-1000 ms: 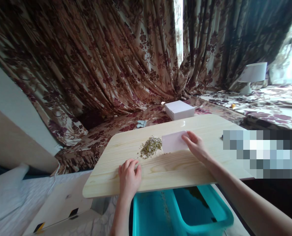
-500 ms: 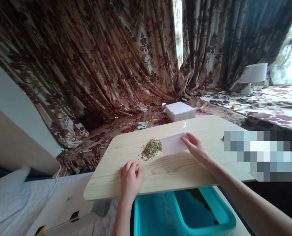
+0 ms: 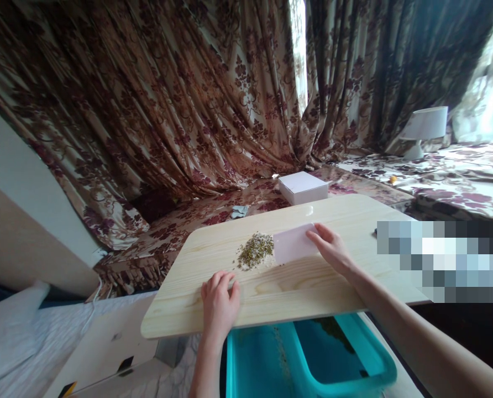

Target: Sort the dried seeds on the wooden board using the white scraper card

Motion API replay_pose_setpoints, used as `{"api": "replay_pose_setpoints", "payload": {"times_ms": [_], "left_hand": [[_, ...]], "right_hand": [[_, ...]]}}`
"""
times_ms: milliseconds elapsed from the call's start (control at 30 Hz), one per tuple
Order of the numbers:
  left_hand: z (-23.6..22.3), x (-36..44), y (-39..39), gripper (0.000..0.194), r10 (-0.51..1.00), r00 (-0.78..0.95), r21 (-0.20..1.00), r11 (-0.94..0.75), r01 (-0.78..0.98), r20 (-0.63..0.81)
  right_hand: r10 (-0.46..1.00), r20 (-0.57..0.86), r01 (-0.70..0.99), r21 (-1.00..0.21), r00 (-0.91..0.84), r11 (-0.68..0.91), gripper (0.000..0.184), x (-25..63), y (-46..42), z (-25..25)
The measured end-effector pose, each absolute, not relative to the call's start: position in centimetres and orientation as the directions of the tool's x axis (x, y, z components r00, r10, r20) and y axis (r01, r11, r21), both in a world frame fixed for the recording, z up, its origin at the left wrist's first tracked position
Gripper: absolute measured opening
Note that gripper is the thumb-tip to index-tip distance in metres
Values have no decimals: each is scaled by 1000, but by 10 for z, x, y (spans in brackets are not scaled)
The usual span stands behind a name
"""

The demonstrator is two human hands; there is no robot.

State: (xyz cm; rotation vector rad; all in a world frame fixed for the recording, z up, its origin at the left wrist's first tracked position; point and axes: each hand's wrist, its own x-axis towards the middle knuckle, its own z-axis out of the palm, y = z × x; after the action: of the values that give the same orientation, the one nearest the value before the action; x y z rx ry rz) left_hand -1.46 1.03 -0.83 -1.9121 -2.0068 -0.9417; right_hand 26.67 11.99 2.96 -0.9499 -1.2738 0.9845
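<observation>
My right hand [image 3: 330, 246] pinches the right end of a thin white card [image 3: 295, 243], fingers above and thumb in front. The card's left edge stands at the right side of a loose pile of mixed green and pale grains [image 3: 256, 250], with a few strays around it. Pile and card are on a light wooden tabletop [image 3: 180, 304]. Nearer the front edge, my left hand [image 3: 220, 298] lies palm down on the wood, holding nothing, its fingers loosely bent and apart, short of the pile.
Below the front edge sits a turquoise divided tub [image 3: 258, 359], with dark green matter in its right section. A white box [image 3: 303, 188] and a small grey-blue cloth [image 3: 239, 211] lie beyond the table. A cardboard box [image 3: 105, 345] is at lower left; a lamp [image 3: 426, 124] stands far right.
The card has shifted very slightly right, away from the pile. My left hand stays in place on the tabletop.
</observation>
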Motion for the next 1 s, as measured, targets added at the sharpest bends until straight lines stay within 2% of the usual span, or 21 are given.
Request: {"api": "replay_pose_setpoints", "payload": {"times_ms": [300, 567, 800, 1000], "left_hand": [[-11, -16, 11, 23, 821, -135, 308, -52, 950, 555], [-10, -15, 11, 23, 813, -140, 319, -59, 946, 565], [-6, -13, 9, 24, 825, -150, 327, -44, 944, 545], [-4, -12, 10, 21, 818, -148, 336, -58, 940, 556]], "right_hand": [[948, 282, -20, -957, 150, 288, 20, 271, 123, 30], [957, 276, 12, -961, 90, 276, 19, 271, 118, 31], [986, 157, -32, -987, 61, 159, 15, 266, 127, 40], [995, 102, -2, -995, 9, 102, 16, 259, 143, 37]]}}
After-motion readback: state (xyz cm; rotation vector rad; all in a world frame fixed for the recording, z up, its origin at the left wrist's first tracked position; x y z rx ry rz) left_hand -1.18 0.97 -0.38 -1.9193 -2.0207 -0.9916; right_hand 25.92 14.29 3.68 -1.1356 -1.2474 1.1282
